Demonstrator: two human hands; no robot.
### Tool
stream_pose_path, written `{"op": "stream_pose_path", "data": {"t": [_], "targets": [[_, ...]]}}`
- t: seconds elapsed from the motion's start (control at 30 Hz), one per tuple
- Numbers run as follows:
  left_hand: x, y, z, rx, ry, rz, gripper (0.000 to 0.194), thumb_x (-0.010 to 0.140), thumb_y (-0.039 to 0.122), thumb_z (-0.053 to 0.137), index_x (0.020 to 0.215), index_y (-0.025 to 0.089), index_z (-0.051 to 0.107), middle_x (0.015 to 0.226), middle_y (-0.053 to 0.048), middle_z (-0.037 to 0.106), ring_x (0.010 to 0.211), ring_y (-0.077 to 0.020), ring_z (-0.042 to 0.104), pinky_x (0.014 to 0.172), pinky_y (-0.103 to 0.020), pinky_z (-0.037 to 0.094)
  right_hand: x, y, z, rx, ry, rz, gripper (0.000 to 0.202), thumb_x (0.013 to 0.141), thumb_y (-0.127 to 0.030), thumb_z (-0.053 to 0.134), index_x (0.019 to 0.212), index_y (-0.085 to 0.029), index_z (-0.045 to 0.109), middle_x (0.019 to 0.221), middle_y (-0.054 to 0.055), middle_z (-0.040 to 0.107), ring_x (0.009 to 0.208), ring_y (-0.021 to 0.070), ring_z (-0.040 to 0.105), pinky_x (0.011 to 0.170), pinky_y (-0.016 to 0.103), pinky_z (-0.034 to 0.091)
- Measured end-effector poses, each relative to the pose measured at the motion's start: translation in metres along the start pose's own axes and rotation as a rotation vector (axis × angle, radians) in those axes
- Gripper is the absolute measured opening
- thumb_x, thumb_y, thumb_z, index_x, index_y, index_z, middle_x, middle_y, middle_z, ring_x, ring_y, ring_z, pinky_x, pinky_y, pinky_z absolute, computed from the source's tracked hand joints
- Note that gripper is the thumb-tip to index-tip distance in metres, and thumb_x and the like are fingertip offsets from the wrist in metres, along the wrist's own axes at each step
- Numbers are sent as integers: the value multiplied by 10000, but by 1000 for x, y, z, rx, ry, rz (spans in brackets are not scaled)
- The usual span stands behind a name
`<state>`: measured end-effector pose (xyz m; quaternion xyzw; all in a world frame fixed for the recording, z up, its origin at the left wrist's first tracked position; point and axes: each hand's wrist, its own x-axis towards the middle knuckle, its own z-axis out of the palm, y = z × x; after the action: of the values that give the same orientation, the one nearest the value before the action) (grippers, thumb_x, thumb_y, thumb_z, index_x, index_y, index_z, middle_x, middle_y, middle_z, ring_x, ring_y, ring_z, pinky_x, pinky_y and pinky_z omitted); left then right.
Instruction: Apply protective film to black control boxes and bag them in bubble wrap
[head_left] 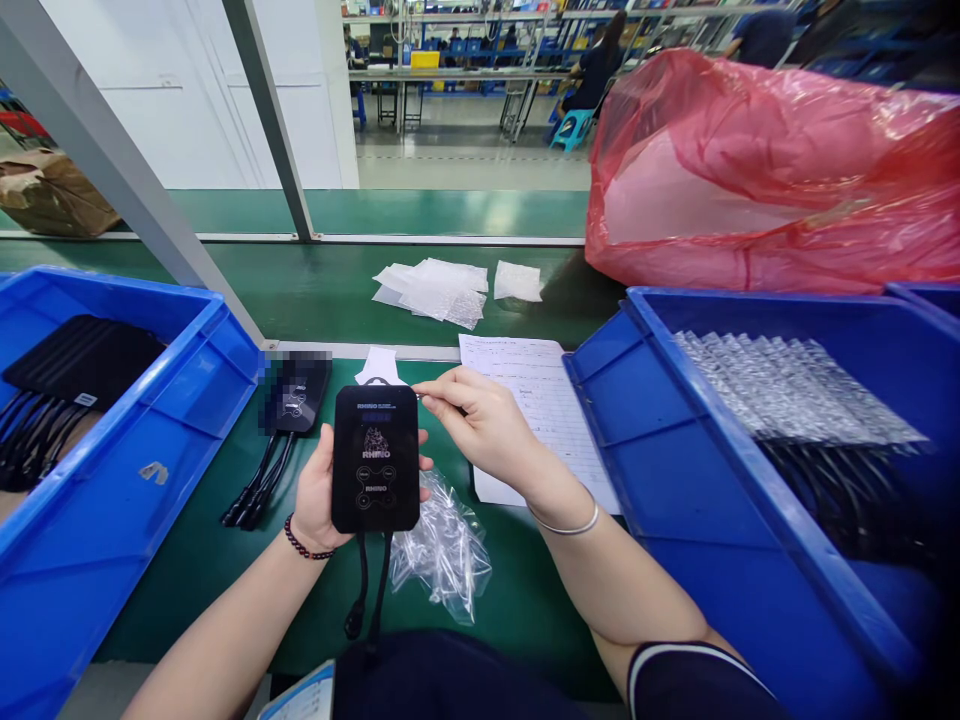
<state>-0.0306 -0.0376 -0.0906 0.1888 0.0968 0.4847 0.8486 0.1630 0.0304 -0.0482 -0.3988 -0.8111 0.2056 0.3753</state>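
Observation:
My left hand (pixel 316 490) holds a flat black controller box (pixel 375 460) from beneath, its front marked RHINO and facing me. Two black cables (pixel 364 590) with plugs hang from its lower edge. At the box's upper right corner, my right hand (pixel 480 420) pinches thumb and forefinger together; whatever is between them is too small to make out. Crumpled clear plastic bags (pixel 446 560) lie under and right of the box. A second black controller box (pixel 300 395), partly blurred out, rests on the green table to the left with its cables toward me.
A blue bin (pixel 135 520) of black boxes stands left. Another blue bin (pixel 720 560) on the right holds bubble-wrapped units with cables. Handwritten paper (pixel 536 390) lies beside it. White pouches (pixel 439 290) and a large red plastic bag (pixel 750 180) are farther back, behind a metal post (pixel 135 150).

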Motion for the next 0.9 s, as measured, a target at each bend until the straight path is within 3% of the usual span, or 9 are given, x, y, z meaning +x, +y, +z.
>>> {"op": "stream_pose_path", "data": {"t": [0.4,0.9], "targets": [[0,0,1,-26,-24,0,763,945,648,148,1408,124,451,1393,-198,500,1187,-356,547,972,-569,443,1,1,1,20,-5,-2,228,938,-177,516,1054,-213,709,876,36,639,800,147,620,716,289,505],[0,-1,-1,-14,-3,3,757,941,657,175,1408,130,454,1386,-185,510,1192,-357,540,977,-564,440,-2,-2,4,-125,28,-16,240,943,-188,514,1068,-195,719,894,49,649,761,149,627,694,279,515]]}}
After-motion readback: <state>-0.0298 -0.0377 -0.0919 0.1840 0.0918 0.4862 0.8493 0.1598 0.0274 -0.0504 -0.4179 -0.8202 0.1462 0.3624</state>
